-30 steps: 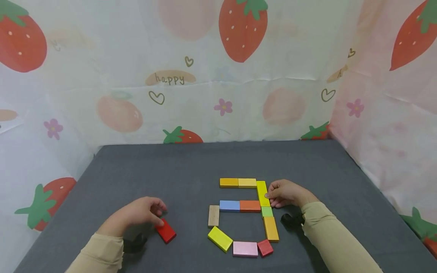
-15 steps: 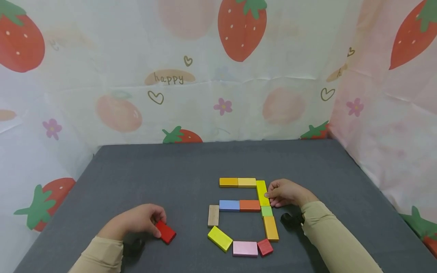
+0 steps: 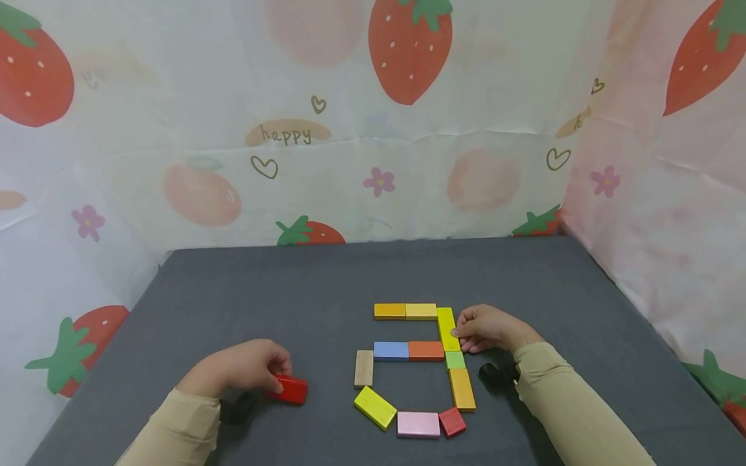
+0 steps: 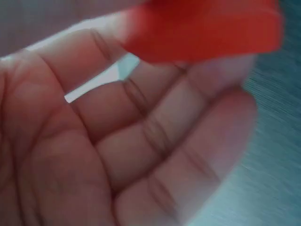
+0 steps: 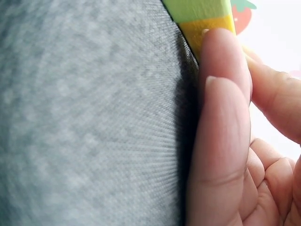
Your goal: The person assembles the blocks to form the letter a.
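My left hand [image 3: 247, 367] pinches a red rectangular block [image 3: 293, 390] between thumb and fingers, left of the block layout. In the left wrist view the red block [image 4: 211, 35] is blurred and lies across the fingertips. At the layout's upper right, my right hand [image 3: 492, 329] touches the right edge of a long yellow block [image 3: 445, 327] with its fingertips. The right wrist view shows the fingers [image 5: 223, 136] fairly straight against that yellow block [image 5: 202, 30], a green block [image 5: 202, 9] adjoining it.
On the grey cloth table [image 3: 280, 285] lie an orange-yellow block [image 3: 389, 312], pale yellow block [image 3: 421, 312], blue block [image 3: 391, 351], orange-red block [image 3: 426, 351], plain wood block [image 3: 364, 368], tilted yellow block [image 3: 375, 408], pink block [image 3: 418, 424], small red block [image 3: 452, 422] and amber block [image 3: 462, 390].
My left hand has gripped the red block and turned it from a slant to nearly sideways, shifting it slightly right. My right hand stays at the yellow block.
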